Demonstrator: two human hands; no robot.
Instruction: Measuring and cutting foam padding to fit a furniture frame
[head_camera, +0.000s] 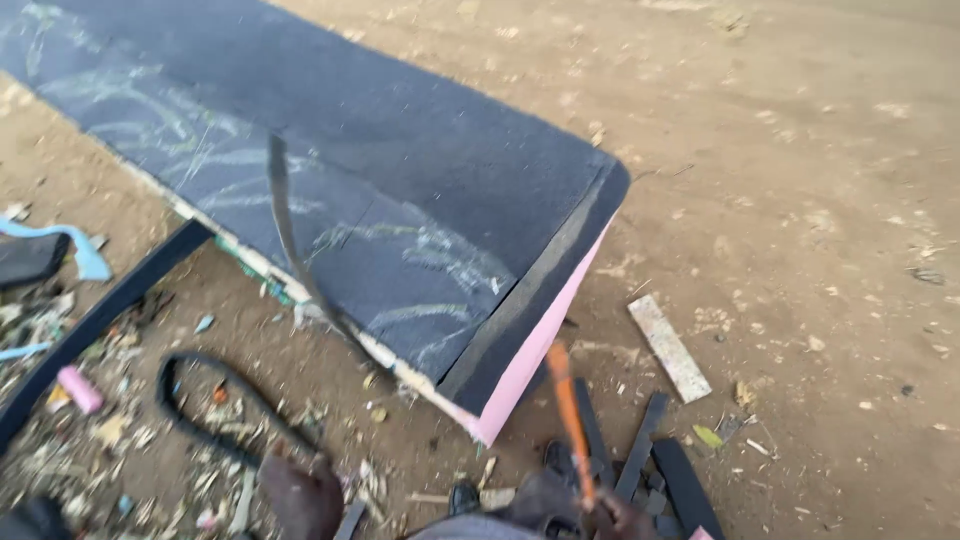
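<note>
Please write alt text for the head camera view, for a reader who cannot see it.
A large foam slab covered in dark, chalk-marked fabric, with a pink edge, lies on bare dirt ground. At the bottom, the right hand holds an orange-handled tool, while the left hand pulls a thin dark strip up off the slab.

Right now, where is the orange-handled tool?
In the head view, the orange-handled tool stands at bottom centre-right, held by the right hand, just below the pink corner of the dark-covered panel.

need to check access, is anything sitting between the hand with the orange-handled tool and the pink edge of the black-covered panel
Nothing visible blocks it. The right hand holds the orange-handled tool just below the panel's pink edge, with only bare dirt and small scraps between. The left hand is off to the side.
</note>
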